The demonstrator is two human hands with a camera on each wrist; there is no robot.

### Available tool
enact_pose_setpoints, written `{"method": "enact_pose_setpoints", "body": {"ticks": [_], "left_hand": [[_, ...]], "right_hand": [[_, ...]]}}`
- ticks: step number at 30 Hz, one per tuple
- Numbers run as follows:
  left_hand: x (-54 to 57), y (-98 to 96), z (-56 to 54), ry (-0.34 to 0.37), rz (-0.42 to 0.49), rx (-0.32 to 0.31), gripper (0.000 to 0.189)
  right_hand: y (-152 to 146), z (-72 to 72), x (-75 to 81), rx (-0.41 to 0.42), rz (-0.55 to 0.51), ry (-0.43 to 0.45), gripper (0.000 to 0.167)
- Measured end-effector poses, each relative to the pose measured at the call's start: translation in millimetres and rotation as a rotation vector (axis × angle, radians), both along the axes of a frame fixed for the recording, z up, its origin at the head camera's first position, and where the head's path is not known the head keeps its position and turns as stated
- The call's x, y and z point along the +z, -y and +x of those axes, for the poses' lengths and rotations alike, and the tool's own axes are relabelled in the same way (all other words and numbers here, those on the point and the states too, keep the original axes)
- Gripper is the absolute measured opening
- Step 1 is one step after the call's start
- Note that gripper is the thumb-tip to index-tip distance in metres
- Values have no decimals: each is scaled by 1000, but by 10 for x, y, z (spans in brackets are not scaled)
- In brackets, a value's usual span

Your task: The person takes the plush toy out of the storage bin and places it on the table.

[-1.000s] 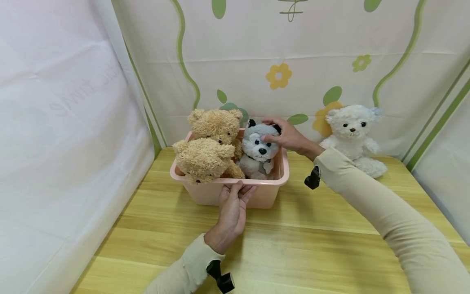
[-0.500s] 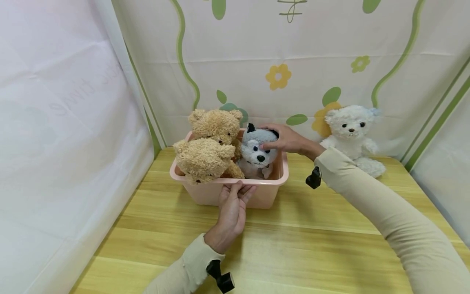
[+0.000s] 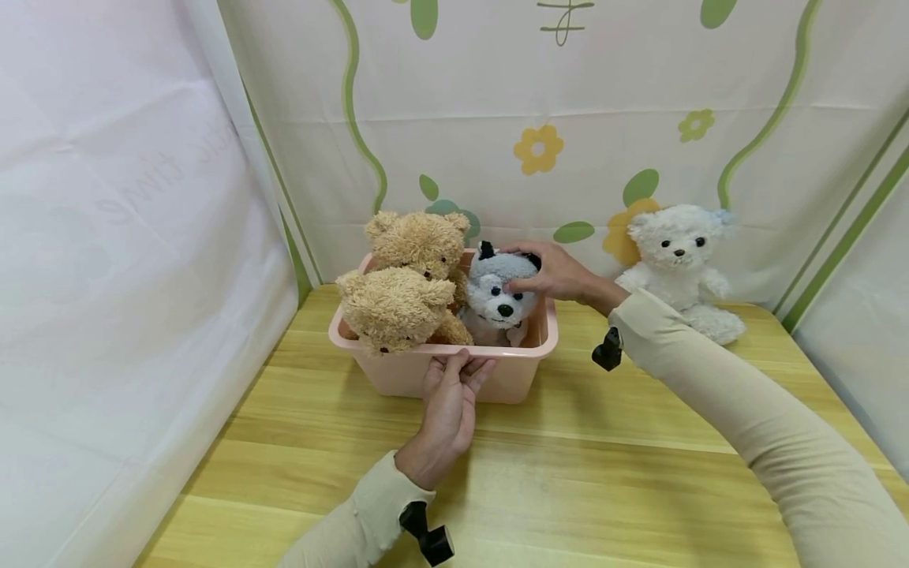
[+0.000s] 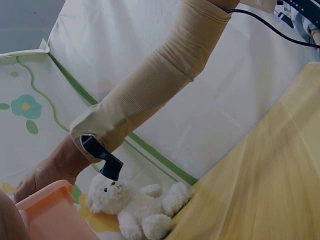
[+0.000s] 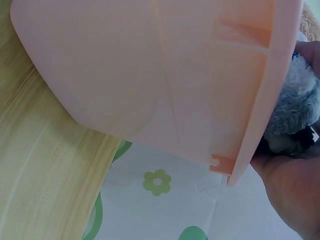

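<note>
A pink plastic bin [image 3: 511, 375] stands on the table with two tan teddy bears [image 3: 394, 308] in its left side. At the bin's right end sits a grey-and-white plush dog [image 3: 490, 300] with black ears. My right hand [image 3: 557, 272] grips the dog's head from behind and the right, thumb across its brow. In the right wrist view the dog's grey fur [image 5: 297, 102] shows between the fingers, past the bin's wall. At the front, my left hand [image 3: 450, 406] pinches the bin's rim, thumb near the lip and fingers under it. The dog's lower body is partly hidden inside the bin.
A white teddy bear [image 3: 678, 256] sits at the back right of the wooden table [image 3: 604, 481], against the printed cloth backdrop [image 3: 469, 118]. White cloth walls [image 3: 121, 237] close in the sides.
My right hand has pressed the plush dog a little lower and to the left in the bin, its head now tipped slightly down. The left hand stays at the rim.
</note>
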State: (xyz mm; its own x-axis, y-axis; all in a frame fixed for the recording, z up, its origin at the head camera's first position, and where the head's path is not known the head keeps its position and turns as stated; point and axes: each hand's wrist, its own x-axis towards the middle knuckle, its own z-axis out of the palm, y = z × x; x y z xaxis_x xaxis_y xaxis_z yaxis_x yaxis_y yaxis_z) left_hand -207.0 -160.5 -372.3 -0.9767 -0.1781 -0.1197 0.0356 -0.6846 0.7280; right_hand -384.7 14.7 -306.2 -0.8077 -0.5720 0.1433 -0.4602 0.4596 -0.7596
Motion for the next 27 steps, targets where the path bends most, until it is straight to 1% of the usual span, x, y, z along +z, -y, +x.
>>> {"method": "enact_pose_setpoints", "body": {"ticks": [10,16,27], "left_hand": [[-2,2,-2,3,-2,3,6],[0,2,4,-1,3,1,6],[7,0,11,3,-2,-2,6]], "right_hand": [[9,8,-14,-25,13,-73,60],[18,10,-15,-15,-8,-100,58],[52,35,87,0,8,-162,54]]}}
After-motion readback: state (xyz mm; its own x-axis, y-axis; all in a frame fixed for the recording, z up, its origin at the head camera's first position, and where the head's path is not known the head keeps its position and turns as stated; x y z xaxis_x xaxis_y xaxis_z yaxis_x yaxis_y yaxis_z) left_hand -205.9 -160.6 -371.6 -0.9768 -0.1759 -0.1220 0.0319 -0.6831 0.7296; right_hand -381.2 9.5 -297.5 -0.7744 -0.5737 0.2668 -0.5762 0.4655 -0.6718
